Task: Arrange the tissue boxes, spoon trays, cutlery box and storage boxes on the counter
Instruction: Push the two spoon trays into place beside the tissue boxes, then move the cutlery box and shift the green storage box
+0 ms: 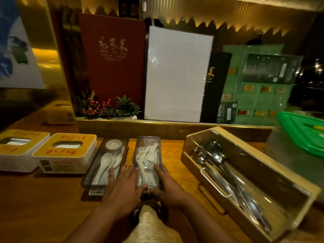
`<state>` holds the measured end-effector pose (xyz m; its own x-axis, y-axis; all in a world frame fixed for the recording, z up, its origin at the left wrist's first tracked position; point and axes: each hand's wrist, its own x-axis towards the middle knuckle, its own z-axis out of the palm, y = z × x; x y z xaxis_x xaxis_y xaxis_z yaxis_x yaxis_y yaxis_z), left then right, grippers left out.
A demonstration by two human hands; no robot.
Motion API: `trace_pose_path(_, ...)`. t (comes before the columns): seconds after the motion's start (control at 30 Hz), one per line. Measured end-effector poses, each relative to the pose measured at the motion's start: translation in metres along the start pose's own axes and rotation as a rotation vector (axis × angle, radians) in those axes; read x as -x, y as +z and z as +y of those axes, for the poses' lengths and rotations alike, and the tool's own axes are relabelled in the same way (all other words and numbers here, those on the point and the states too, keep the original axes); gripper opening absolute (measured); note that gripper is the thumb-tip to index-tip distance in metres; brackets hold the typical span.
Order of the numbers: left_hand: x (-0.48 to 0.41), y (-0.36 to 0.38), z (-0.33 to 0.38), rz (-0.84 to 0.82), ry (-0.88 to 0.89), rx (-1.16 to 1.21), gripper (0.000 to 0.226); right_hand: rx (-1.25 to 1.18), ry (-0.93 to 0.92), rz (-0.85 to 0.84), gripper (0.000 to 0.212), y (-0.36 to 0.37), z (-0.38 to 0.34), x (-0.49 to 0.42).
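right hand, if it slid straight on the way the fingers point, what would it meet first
The right hand grips the near right side of the right spoon tray, fingers pointing away toward the back ledge. Going straight on, it would run along that tray's side, then bare counter, then probably the ledge; depth is unclear.

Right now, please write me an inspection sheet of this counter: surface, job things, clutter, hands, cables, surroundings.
Surface: wooden counter, dimly lit.
Job things: two tissue boxes at left; two spoon trays side by side, left tray with white spoons and a small bowl, right tray with white spoons; cutlery box at right, angled, with metal ladles.
Clutter: green crate at far right.
Hands: left hand and right hand grip the right tray's near end.
Cables: nothing seen.
Surroundings: red menu, white board, small plant behind the ledge.
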<state>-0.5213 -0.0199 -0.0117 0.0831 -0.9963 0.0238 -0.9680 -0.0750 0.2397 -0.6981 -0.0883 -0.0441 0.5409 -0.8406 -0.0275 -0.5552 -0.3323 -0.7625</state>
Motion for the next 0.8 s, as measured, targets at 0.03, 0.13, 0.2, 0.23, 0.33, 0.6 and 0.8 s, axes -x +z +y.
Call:
trace_pose_path(0.03, -0.001, 0.000, 0.000, 0.002, 0.002, -0.001, 0.072, -0.010, 0.013, 0.018, 0.116, 0.001, 0.000, 0.003)
trace_pose_path(0.13, -0.002, 0.002, 0.000, 0.007, 0.000, -0.005, 0.072, -0.079, 0.029, 0.068, 0.101, -0.001, -0.008, 0.029)
trace_pose_path(0.2, -0.005, 0.002, 0.001, 0.022, -0.002, -0.012, 0.071, -0.010, 0.059, 0.071, 0.097, -0.015, -0.017, 0.056)
trace_pose_path(0.23, -0.008, 0.003, 0.002, 0.031, 0.001, -0.010, 0.072, 0.044, 0.084, 0.074, 0.095, -0.026, -0.019, 0.070)
trace_pose_path(0.33, -0.016, 0.001, 0.018, 0.028, 0.066, 0.040, 0.075, 0.095, 0.104, 0.268, 0.074, -0.071, -0.028, 0.114)
trace_pose_path(0.6, -0.047, -0.006, 0.108, 0.037, 0.153, 0.491, 0.070, 0.116, 0.184, 1.358, 0.024, -0.159, 0.026, 0.220)
trace_pose_path(0.8, -0.089, 0.000, 0.161, 0.045, 0.033, 0.806, 0.074, -0.422, 0.472, 1.198, 0.076, -0.166, 0.092, 0.248)
